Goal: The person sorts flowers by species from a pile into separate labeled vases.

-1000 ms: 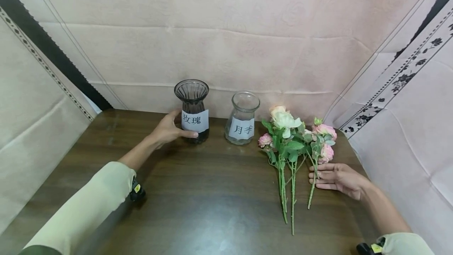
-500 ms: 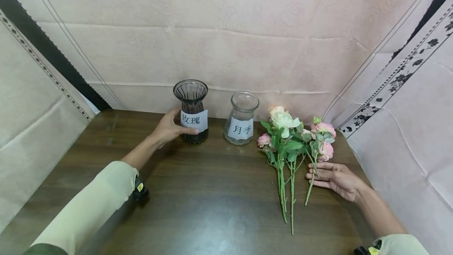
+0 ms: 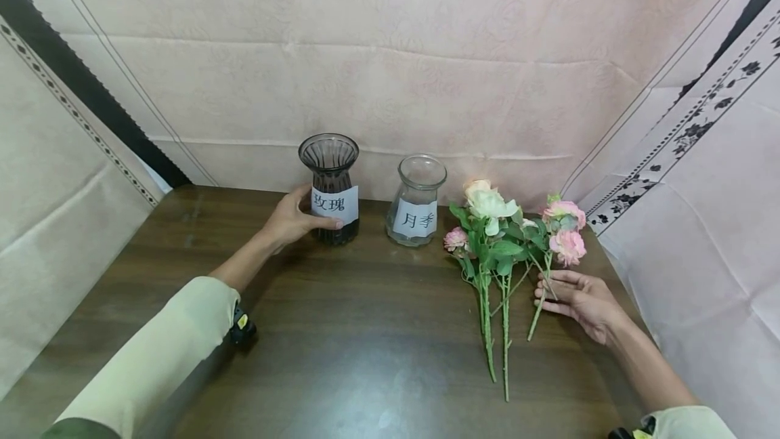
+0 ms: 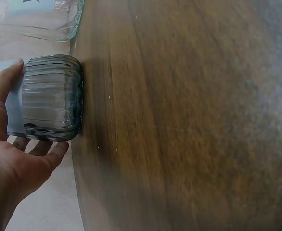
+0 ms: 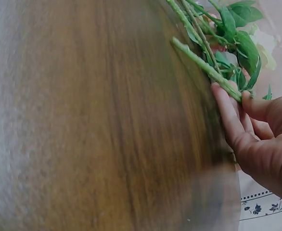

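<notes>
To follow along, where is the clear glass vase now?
In the head view, the clear glass vase stands near the far edge of the table, between the dark vase on its left and the flowers on its right.

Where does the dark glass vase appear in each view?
Head: the dark vase stands a little left of the picture's centre, held by the left hand.
Left wrist: the dark vase is at the left edge, seen sideways, its base pointing right.
Right wrist: not in this picture.
Shared landmark: the brown tabletop, visible in all three views.
</notes>
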Tool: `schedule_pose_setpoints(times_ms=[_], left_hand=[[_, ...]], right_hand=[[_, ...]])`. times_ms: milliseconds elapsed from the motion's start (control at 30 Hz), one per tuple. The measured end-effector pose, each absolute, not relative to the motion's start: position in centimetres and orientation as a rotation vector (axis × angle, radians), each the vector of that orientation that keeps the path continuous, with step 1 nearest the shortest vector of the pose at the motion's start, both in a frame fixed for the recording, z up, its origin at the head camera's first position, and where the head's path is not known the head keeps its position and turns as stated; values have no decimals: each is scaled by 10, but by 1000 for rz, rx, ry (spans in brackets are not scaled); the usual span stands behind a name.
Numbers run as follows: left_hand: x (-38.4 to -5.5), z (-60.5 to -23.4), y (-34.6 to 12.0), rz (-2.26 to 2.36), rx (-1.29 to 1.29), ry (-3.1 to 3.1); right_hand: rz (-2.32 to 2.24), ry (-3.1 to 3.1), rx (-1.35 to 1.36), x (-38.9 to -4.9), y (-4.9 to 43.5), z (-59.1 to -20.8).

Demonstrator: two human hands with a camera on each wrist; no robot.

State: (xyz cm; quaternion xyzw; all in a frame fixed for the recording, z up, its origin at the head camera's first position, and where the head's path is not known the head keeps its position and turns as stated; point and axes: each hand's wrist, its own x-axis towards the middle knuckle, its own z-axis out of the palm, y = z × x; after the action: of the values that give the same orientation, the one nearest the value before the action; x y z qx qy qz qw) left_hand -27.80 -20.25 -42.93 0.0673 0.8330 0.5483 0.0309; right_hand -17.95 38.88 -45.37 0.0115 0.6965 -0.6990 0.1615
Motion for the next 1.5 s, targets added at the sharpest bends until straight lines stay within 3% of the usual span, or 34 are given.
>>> schedule_pose_setpoints(times_ms=[833,1500], left_hand=[[-280,-430,-204,1658,211,2561],[-279,-428,-206,1645,237,2572]], right_hand=[[-2373,2203,286,-179,389,-428],[-2675,2154,-66,-202,372,-366]])
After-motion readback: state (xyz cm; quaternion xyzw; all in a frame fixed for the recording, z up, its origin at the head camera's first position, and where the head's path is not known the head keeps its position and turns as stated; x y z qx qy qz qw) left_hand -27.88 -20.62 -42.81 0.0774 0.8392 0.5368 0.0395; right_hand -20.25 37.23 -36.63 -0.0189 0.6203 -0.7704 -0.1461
